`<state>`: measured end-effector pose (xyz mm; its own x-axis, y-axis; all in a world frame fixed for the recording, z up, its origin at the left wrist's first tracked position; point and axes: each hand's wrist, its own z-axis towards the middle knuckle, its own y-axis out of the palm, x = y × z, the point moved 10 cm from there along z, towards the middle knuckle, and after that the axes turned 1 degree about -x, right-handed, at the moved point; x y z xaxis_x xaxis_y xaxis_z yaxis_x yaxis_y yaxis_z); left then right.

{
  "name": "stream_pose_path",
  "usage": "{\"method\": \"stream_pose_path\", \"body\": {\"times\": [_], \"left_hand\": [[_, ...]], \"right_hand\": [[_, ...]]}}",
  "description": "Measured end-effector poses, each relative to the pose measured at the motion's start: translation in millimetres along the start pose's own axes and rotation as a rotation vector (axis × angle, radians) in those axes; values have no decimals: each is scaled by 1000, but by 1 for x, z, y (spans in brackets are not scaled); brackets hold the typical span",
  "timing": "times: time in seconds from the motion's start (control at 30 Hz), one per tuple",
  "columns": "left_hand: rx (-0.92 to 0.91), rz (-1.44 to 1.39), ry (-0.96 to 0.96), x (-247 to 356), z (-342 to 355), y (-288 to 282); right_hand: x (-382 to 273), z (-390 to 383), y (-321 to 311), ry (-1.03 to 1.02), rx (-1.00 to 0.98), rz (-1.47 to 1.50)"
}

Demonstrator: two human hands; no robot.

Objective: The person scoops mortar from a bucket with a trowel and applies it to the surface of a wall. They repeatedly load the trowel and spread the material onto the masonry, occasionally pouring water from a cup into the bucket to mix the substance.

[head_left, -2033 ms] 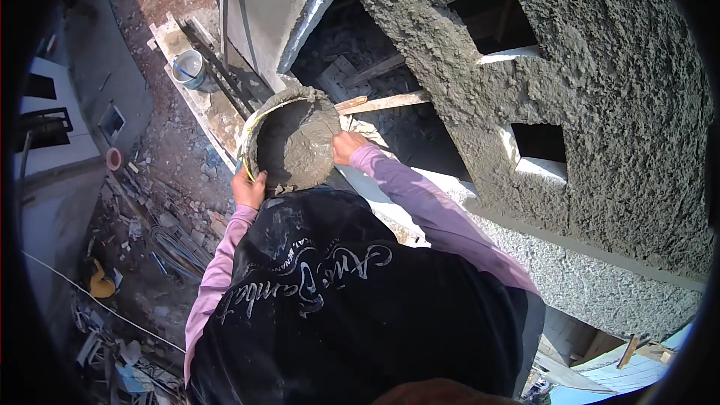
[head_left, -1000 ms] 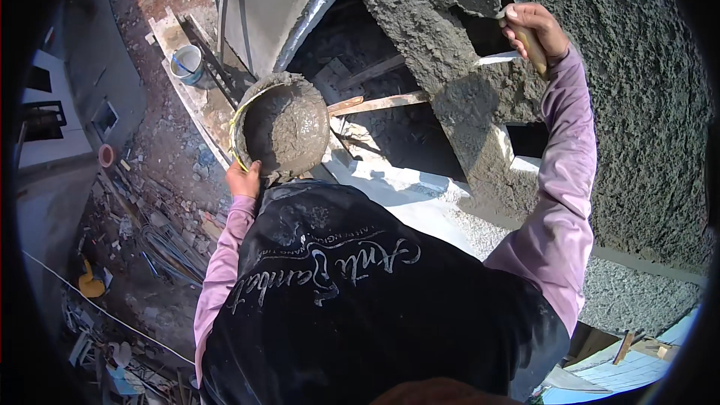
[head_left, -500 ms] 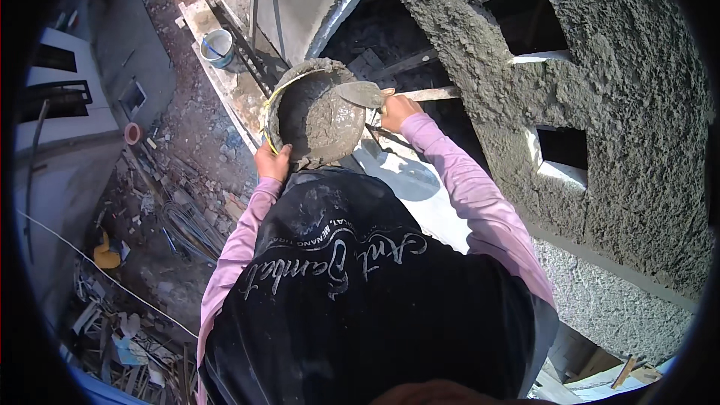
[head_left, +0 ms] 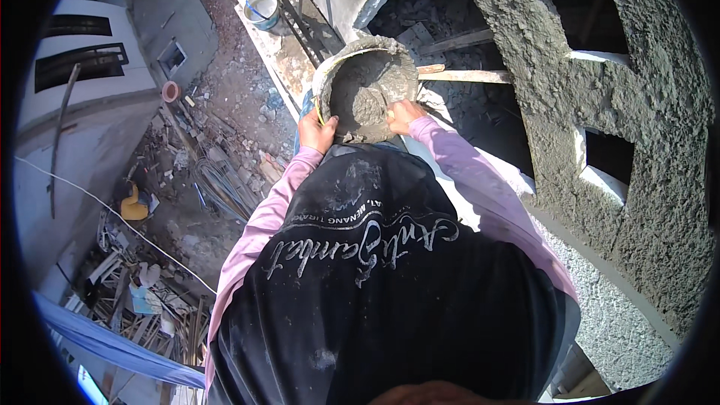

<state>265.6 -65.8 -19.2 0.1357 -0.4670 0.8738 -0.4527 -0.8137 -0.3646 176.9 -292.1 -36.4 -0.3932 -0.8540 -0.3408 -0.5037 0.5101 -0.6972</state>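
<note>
A round bucket [head_left: 325,81], caked with grey mortar around its rim, is held close against the front of my black shirt. Wet mortar [head_left: 367,103] lies inside it. My left hand [head_left: 318,133] grips the bucket's near left rim, thumb on the inside. At the right side of the opening, my right hand [head_left: 406,117] is closed around the handle of a trowel [head_left: 391,114]. The handle barely shows at the fingers, and the blade is hidden down in the mortar.
A small bucket [head_left: 261,11] stands on a plank [head_left: 286,61] ahead to the left. Rough-plastered wall [head_left: 540,97] with square openings rises on the right. A wooden bar [head_left: 469,76] extends toward it. Rubble [head_left: 247,105] covers the ground below; a pale cable [head_left: 97,199] crosses the left.
My right hand has brought the trowel from above the bucket's right rim down into the mortar. My left hand keeps its grip. The whole view has shifted, so the surroundings sit farther right.
</note>
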Motion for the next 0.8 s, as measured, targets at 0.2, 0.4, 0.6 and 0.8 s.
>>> {"method": "stream_pose_path", "body": {"times": [0.2, 0.4, 0.6, 0.8], "left_hand": [[-24, -133, -19, -17, 8, 10], [38, -148, -75, -35, 20, 6], [110, -316, -64, -34, 15, -7], [133, -478, -48, -35, 23, -6]], "right_hand": [[-10, -14, 12, -141, 145, 388], [3, -36, -54, -73, 235, 176], [-69, -100, -243, -351, 488, -1], [-138, -139, -402, -393, 217, 350]]}}
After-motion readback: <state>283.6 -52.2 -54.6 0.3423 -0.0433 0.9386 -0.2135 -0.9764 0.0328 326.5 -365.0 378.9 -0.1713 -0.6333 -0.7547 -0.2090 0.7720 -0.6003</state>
